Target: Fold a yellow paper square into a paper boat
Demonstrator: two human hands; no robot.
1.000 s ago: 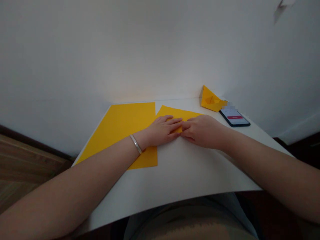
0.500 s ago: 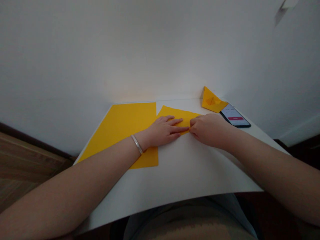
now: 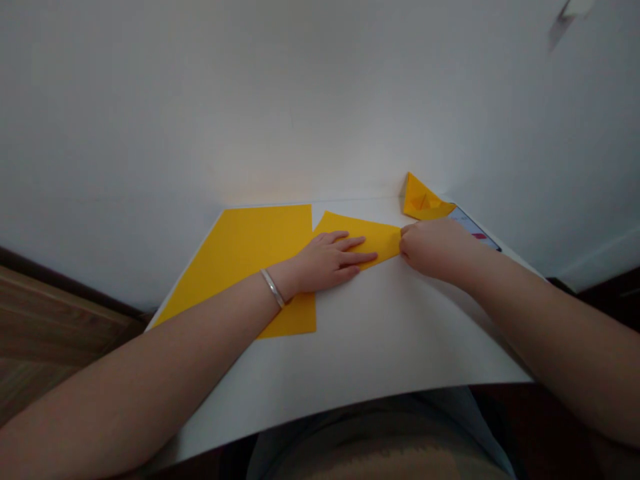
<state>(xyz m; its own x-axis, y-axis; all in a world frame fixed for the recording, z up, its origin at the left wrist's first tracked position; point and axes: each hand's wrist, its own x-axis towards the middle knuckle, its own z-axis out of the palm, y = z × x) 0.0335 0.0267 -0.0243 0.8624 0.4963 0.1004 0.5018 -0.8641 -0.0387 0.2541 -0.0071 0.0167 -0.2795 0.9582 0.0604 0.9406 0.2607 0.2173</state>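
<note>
A yellow sheet of paper [image 3: 370, 231], apparently folded, lies on the white table [image 3: 380, 333] and narrows toward the right. Across its near left part my left hand [image 3: 333, 259] lies flat, fingers spread, with a silver bangle on the wrist. At the paper's right tip is my right hand [image 3: 430, 248], its fingers curled closed on the corner; the fingertips are partly hidden. Under my left forearm, a larger flat yellow sheet [image 3: 250, 247] covers the left side of the table.
A folded yellow paper piece [image 3: 423, 200] stands at the back right by the wall. Beside it lies a phone [image 3: 475, 230] with a lit screen, partly covered by my right hand. The table's front edge runs close to my body.
My right hand has slid right along the paper's near edge to its tip, baring more of the paper and covering more of the phone. My left hand stays put.
</note>
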